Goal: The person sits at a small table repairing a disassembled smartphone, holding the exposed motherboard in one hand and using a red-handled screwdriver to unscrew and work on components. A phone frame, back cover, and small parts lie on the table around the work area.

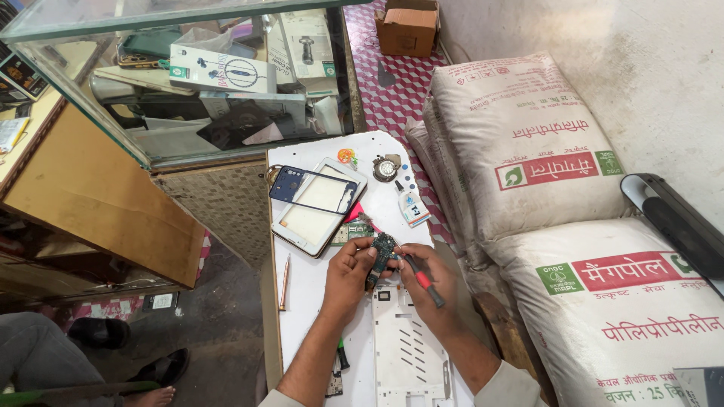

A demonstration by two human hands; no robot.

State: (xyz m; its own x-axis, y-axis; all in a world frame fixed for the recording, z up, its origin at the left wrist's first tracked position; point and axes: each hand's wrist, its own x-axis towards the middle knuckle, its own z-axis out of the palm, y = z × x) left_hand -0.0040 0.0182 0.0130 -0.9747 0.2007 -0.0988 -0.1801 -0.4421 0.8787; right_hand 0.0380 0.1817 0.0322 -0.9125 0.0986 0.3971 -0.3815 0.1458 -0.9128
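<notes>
At the far left a person's bare foot in a dark sandal point(154, 374) rests on the floor, and above it a glass display case point(181, 75) holds boxed accessories, beside a brown wooden counter panel point(98, 196). Moving right, a narrow white desk point(302, 301) carries a thin copper-coloured stick point(284, 282) near its left edge. Farther up the desk lies a white tablet front panel point(313, 218) with a dark blue phone frame point(311, 188) laid across its top, touching it. The left hand point(348, 275) is closed around the lower part of a small green and black phone circuit board point(381, 258), holding it tilted above the desk, just over a white slotted plastic phone shell point(403, 343) that lies flat beneath both hands. The right hand point(430, 283) is clamped on a red-handled screwdriver point(421, 277), its dark tip meeting the upper edge of the board, so the two hands sit close together with the board between them. Above the hands, near the desk's top, sit a round metal part point(385, 169) and a small white and blue bottle point(413, 207). To the right of the desk, large white woven sacks point(528, 151) with red and green print are stacked against a pale wall, and a cardboard box point(407, 26) stands on the patterned floor beyond them.
</notes>
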